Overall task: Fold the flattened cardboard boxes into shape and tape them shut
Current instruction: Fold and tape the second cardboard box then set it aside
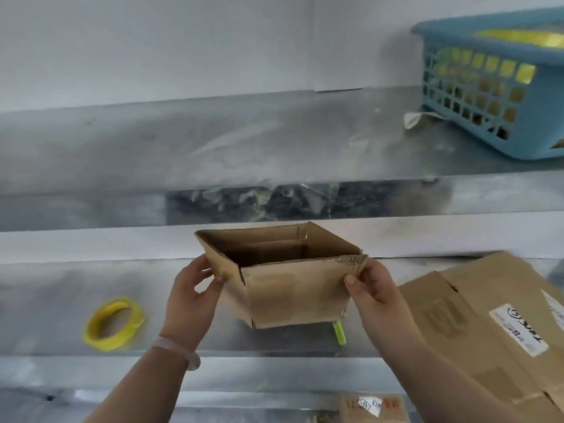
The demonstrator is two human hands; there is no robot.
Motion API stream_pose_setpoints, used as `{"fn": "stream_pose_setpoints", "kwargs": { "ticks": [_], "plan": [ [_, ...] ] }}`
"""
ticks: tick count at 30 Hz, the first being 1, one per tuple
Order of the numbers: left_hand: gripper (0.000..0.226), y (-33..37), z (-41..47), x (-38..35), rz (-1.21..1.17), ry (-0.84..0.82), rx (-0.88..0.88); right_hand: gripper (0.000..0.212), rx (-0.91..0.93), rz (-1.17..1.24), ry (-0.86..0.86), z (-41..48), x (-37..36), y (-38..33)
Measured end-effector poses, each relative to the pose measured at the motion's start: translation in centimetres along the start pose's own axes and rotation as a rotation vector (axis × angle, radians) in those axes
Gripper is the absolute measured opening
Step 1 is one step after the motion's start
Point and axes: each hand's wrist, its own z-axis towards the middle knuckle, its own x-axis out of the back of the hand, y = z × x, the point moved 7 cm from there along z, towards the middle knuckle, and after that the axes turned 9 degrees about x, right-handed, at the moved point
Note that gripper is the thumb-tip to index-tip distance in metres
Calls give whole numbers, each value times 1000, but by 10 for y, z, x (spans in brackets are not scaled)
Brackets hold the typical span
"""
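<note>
A small brown cardboard box [290,288] is opened into shape and held above the metal table [45,300], its open top facing up toward me. My left hand [195,297] grips its left side, thumb on the near face. My right hand [370,288] pinches the right top corner, thumb on the front. A roll of yellow tape [113,323] lies on the table to the left. A stack of flattened cardboard boxes [488,325] with white labels lies to the right.
A small green object [339,332] lies on the table under the box. A blue plastic basket [494,83] with yellow contents stands on the upper metal shelf [213,141] at the back right. Another labelled carton [375,407] shows at the bottom edge.
</note>
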Motion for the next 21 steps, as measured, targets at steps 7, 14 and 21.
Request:
{"fn": "stream_pose_setpoints", "kwargs": {
  "ticks": [7,14,21],
  "plan": [
    [39,-35,19,33,-273,-211,134,37,0,-75,-53,-8,-78,2],
    [45,-41,44,50,-244,-225,-9,63,136,-365,-133,-20,-110,1],
    [64,-35,59,51,-239,-216,-72,59,196,-513,-166,-18,-131,-3]
  ]
}}
